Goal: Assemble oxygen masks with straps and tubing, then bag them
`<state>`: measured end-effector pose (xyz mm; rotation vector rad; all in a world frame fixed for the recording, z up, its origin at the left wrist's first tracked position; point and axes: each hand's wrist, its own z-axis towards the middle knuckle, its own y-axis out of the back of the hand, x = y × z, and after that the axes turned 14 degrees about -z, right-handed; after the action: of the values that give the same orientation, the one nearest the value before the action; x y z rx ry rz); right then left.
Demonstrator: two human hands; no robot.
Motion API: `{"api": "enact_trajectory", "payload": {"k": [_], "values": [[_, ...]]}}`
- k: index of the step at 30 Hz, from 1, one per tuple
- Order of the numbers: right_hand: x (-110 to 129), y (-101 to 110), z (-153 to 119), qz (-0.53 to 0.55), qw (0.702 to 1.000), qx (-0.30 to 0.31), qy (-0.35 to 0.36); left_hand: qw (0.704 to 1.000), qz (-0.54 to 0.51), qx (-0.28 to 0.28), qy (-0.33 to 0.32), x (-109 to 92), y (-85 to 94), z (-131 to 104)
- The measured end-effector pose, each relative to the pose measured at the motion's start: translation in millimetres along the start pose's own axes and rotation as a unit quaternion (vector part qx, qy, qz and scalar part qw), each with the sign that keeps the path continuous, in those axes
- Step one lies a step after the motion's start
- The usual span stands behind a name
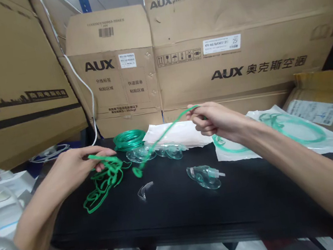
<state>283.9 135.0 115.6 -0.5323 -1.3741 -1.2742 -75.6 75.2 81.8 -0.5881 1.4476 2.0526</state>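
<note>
My left hand [79,161] is closed on a tangled bunch of green elastic straps [107,177], whose loops hang down onto the black table. Raised over the middle of the table, my right hand [211,120] pinches one end of a single green elastic strap [167,131]. That strap slants down to the left, and its curled lower end is beside the bunch. In front of my right hand a clear green oxygen mask [205,176] with a pale connector lies on the table. Between the hands lie a few thin clear strands [145,191].
Behind are a coil of green tubing [128,134], more clear masks [172,152] and white packets [174,134]. Bagged green tubing [295,128] lies at the right. Cardboard boxes [221,54] wall off the back. White adapters and cables [15,183] crowd the left edge.
</note>
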Motion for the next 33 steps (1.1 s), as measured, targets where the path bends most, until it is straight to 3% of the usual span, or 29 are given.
{"api": "enact_trajectory", "payload": {"k": [5,7,11,13,18,20,22,26,29,33], "values": [[-11.6,22.9,-4.3,-0.035,0.999,0.003,-0.007,0.989,0.108,-0.103,0.022,18.0,7.8,-1.1],[-17.9,24.0,-6.2,-0.066,0.998,0.014,-0.014,0.992,0.087,-0.088,0.006,25.1,6.2,0.5],[-24.1,16.4,-12.0,-0.153,0.985,0.077,-0.023,0.997,-0.057,0.025,-0.039,26.4,-2.4,2.0],[-23.2,12.6,-16.7,-0.232,0.967,0.103,-0.004,0.994,-0.065,0.056,-0.062,22.2,-4.8,0.9],[-28.1,1.0,-48.4,-0.392,0.919,0.023,0.029,0.991,0.092,-0.040,-0.089,-0.3,-10.2,-6.5],[-36.5,-8.9,-69.0,-0.446,0.894,0.018,0.022,0.990,0.081,-0.058,-0.102,-16.8,-22.2,-10.1],[-46.5,-20.7,-88.7,-0.488,0.872,0.032,0.022,0.988,0.040,-0.039,-0.146,-35.3,-42.2,-12.3],[-59.7,-35.5,-113.6,-0.509,0.858,0.030,0.059,0.971,0.028,0.088,-0.220,-57.7,-88.3,-11.0],[-65.6,-34.7,-121.7,-0.495,0.866,0.027,0.063,0.961,0.031,0.141,-0.235,-51.9,-111.5,-7.6],[-77.7,-27.0,-126.5,-0.494,0.868,0.018,0.042,0.963,0.025,0.147,-0.226,-32.7,-125.2,1.0]]}}
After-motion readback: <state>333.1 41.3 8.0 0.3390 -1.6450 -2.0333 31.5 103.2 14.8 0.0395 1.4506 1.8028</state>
